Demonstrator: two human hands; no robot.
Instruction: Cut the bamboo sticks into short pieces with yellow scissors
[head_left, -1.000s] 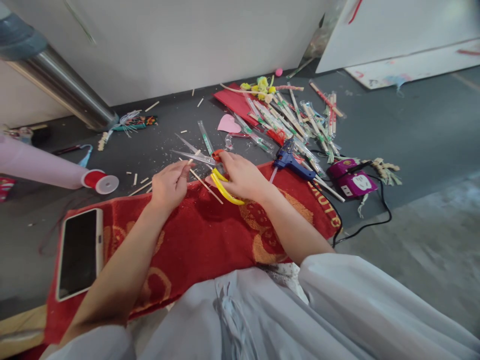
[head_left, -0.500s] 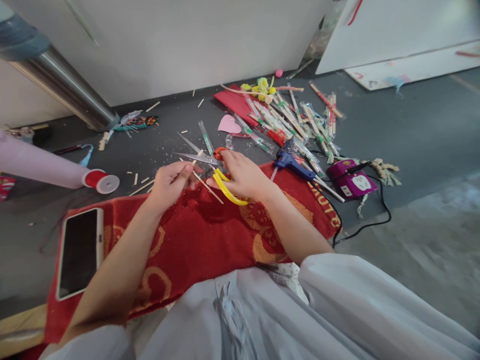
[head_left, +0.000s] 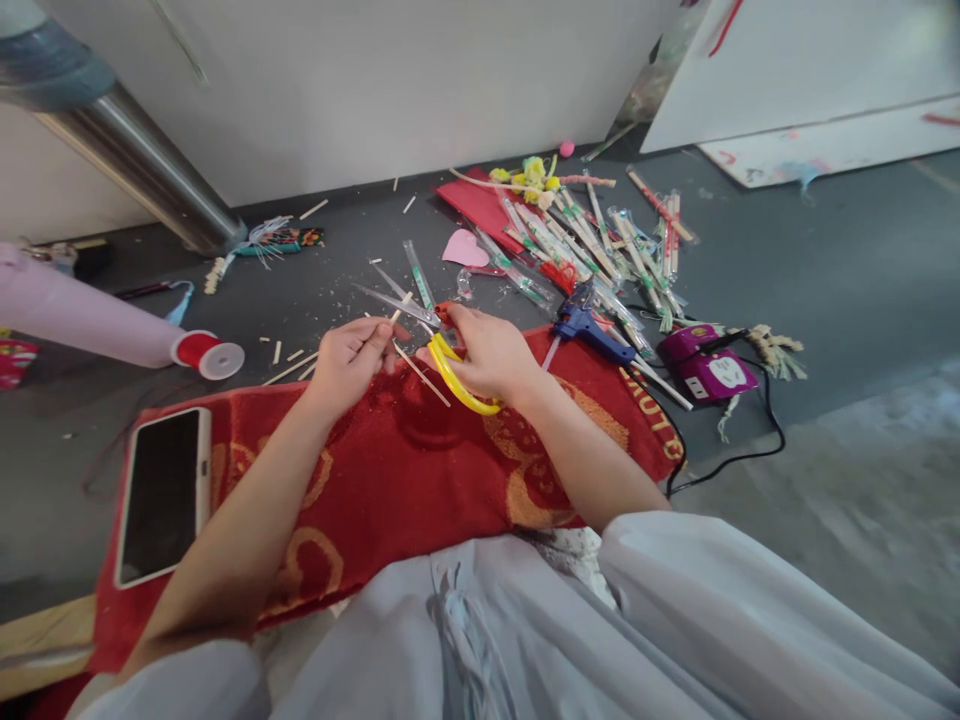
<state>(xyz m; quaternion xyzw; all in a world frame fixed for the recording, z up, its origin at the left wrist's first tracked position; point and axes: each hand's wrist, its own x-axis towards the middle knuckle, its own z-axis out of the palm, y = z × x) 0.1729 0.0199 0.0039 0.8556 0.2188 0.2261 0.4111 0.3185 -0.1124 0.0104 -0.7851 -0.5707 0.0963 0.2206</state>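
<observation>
Faced a spread of wrapped sticks [head_left: 577, 240] on a grey table [head_left: 847, 260], near its far edge, with red paper [head_left: 480, 208] and a pink paper heart [head_left: 465, 248] beside them. Had a blue glue gun [head_left: 589, 325] close beyond the right forearm, crowding that side, and a purple socket block [head_left: 706, 365] farther right, its black cord looping towards the near edge. Had a ribbon spool [head_left: 208, 355] and a pink cylinder [head_left: 82, 305] on the left, and a white-framed device [head_left: 165, 495] at the left edge of a red towel [head_left: 420, 480]. Reached over the towel with both forearms, hands near its far edge.

Pinched a short stick [head_left: 402, 308] between thumb and forefinger of the left hand [head_left: 352, 362], with the other fingers loosely curled. Closed the right hand [head_left: 491, 350] around the handles of the scissors [head_left: 466, 390], with blades parted, pointing left and away. Held the short stick against the blades in view; could not be seen clearly whether touching. Had a longer stick [head_left: 427, 380] slanting from below the left fingers towards the scissors handles.

Narrowed the gap between the blades slightly from a moment earlier, with both hands in nearly the same pose.
</observation>
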